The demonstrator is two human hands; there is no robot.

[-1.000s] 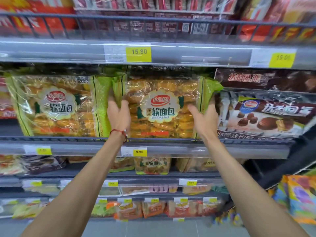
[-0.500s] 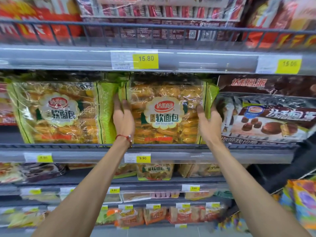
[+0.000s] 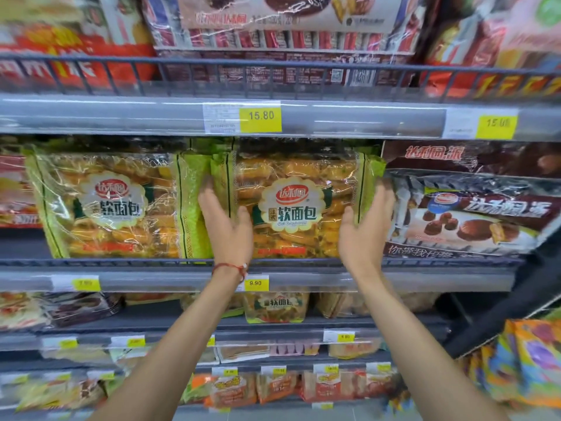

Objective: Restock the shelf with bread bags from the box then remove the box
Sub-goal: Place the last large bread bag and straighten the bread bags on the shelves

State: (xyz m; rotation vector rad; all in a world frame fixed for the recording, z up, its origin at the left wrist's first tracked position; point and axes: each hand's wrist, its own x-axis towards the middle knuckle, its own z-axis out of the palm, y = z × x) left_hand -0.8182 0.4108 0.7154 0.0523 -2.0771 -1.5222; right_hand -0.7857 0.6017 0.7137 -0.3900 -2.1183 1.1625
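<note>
A bread bag (image 3: 291, 205), clear with green side strips and a round red-and-white label, stands upright on the middle shelf (image 3: 151, 279). My left hand (image 3: 226, 229) lies along its left edge, fingers beside the bag and thumb over its front. My right hand (image 3: 365, 229) mirrors this on the right edge. Between them the two hands clasp the bag. A second, matching bread bag (image 3: 115, 205) stands just to the left, touching the first. The box is out of view.
Dark chocolate-pie packs (image 3: 467, 214) crowd the right of the same shelf. The shelf above (image 3: 121, 117) hangs low over the bags and carries red snack boxes behind a wire rail. Lower shelves hold smaller bread packs (image 3: 274, 305). Colourful bags (image 3: 528, 360) hang at the lower right.
Both hands have slid slightly up the bag's sides while staying on it. The bag's right green edge now stands straighter against the chocolate packs.
</note>
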